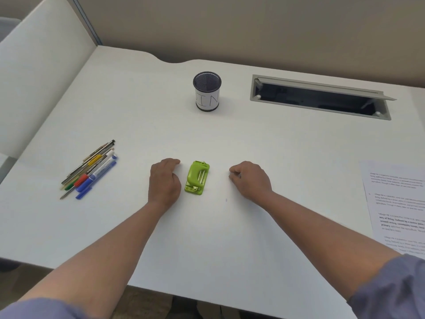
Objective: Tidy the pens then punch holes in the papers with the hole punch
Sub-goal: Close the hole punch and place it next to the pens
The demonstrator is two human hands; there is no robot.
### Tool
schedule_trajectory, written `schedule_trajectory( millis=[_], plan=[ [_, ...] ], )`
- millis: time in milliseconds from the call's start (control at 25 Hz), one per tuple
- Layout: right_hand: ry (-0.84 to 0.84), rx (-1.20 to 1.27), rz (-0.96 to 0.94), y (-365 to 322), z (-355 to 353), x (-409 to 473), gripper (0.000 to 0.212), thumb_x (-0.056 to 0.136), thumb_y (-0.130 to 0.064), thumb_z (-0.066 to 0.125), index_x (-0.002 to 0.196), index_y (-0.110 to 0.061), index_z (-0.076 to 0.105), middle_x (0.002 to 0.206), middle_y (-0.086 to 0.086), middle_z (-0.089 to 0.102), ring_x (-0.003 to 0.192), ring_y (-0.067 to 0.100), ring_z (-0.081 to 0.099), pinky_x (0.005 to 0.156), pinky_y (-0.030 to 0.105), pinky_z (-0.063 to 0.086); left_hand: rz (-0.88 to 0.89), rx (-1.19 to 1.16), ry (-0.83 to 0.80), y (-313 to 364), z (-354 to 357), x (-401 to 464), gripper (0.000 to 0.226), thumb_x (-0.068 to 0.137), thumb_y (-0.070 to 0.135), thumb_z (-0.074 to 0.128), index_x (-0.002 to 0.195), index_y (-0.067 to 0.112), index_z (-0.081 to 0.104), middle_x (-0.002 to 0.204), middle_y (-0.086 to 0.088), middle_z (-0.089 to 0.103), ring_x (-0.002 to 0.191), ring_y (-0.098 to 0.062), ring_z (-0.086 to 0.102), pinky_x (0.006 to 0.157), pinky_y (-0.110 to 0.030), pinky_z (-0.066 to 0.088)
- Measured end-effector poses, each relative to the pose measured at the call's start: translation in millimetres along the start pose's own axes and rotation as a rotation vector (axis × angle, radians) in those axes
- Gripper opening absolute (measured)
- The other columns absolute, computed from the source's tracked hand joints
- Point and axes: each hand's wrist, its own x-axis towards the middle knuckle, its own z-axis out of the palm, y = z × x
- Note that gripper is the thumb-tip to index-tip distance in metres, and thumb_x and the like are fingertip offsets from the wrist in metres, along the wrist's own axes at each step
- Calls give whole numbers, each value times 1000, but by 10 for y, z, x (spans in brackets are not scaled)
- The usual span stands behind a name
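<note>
Far left on the white desk [230, 139], a loose bundle of coloured pens and pencils [89, 170] lies flat, all angled the same way. Next, the left hand [164, 180] rests on the desk, fingers loosely curled, holding nothing, just beside the small lime-green plastic hole punch [197, 177]. Behind it stands the dark mesh pen cup with a white label [207, 91]. The right hand [250, 179] rests likewise, fingers curled under, empty. Printed white papers [400, 203] sit at the right edge.

Two bare forearms, uncovered from elbow to wrist. Left hand [163, 180] and right hand [251, 179] without rings, watch or gloves. Grey-blue sleeves [391, 288] at 4 and 8 o'clock.
</note>
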Motion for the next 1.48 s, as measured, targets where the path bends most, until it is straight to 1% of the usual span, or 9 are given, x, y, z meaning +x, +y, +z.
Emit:
schedule_trajectory(
  millis=[80,120,320,680,800,960,1120,1320,1480],
  plan=[
    [10,-29,-10,4,10,23,26,89,-21,53,70,-8,41,68,5,47,67,29,48,56,31,34,99,126,4,-81,44,42,53,78,-2,37,120,12,67,124,-2,64,116,-31,47,93,-40,40],
    [11,-50,-26,8,5,33,24,89,-21,53,73,-5,48,69,7,48,67,29,49,55,31,33,126,162,4,-94,58,84,52,77,-1,37,118,12,68,122,-1,64,114,-30,47,90,-40,39],
    [-14,-183,-142,-70,-34,103,29,81,-9,45,60,-17,26,60,1,26,59,23,27,52,32,20,208,208,0,-128,85,284,37,76,-6,49,102,12,68,120,-4,64,113,-31,51,87,-41,41],
    [-60,-361,-254,-51,21,220,17,90,-7,45,74,-6,51,74,10,50,66,30,45,56,40,37,190,258,-44,-120,93,301,35,79,-4,51,106,13,65,130,-4,59,121,-31,47,95,-44,40],
    [-128,-209,-201,-31,-44,299,13,85,-9,50,77,-3,57,78,14,61,66,26,47,60,42,45,178,308,-92,-117,92,310,46,80,4,42,121,16,61,143,-4,53,132,-31,41,104,-46,34],
    [-260,377,110,-2,-255,453,15,81,-6,58,66,-9,55,67,4,55,57,15,44,54,28,37,157,347,-138,-113,98,328,57,82,7,39,135,22,55,150,-1,46,139,-28,34,110,-41,25],
    [-195,805,241,-168,-525,685,11,87,-4,64,77,-7,65,75,7,59,57,13,49,55,25,46,137,350,-142,-118,106,342,58,83,6,42,136,24,53,151,2,43,139,-26,32,111,-40,24],
    [116,748,60,-618,-1026,1233,13,86,-7,62,75,-2,64,66,2,52,54,12,42,49,20,40,114,367,-158,-136,110,358,61,81,13,36,139,27,50,153,5,40,139,-25,30,109,-39,24],
    [221,617,-56,-851,-1198,1693,32,83,-11,59,54,-21,53,45,-17,44,43,4,35,42,15,30,112,384,-157,-155,135,374,61,80,14,39,138,28,50,152,6,41,138,-25,33,107,-39,25]
  ],
)
